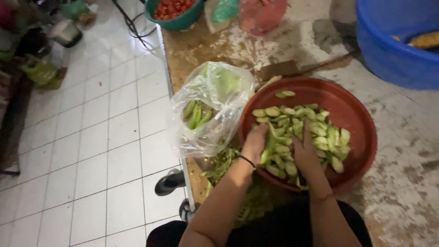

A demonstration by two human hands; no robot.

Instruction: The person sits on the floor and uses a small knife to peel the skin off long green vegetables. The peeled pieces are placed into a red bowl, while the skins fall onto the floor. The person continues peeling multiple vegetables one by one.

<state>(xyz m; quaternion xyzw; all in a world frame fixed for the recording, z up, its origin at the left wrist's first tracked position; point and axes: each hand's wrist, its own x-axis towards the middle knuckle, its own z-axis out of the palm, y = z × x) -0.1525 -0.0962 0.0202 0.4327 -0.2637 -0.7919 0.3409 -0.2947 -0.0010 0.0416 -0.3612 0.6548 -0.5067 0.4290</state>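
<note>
Both hands were down in the red basin [352, 114], which sat near the worktop's [402, 183] left edge. Our left hand [255, 144] and right hand [305, 153] had their fingers curled into the heap of green sliced pieces [297, 132], forearms angled in from below; we could not tell how tightly they gripped. Just left lay a clear plastic bag [210, 110] of pods; a blue tub [388, 50] stood at the far right corner.

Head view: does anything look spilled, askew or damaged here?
Green trimmings lie spilled on the counter beside the red bowl, under the left hand. The counter top looks worn and patchy. Otherwise nothing stands out.
</note>
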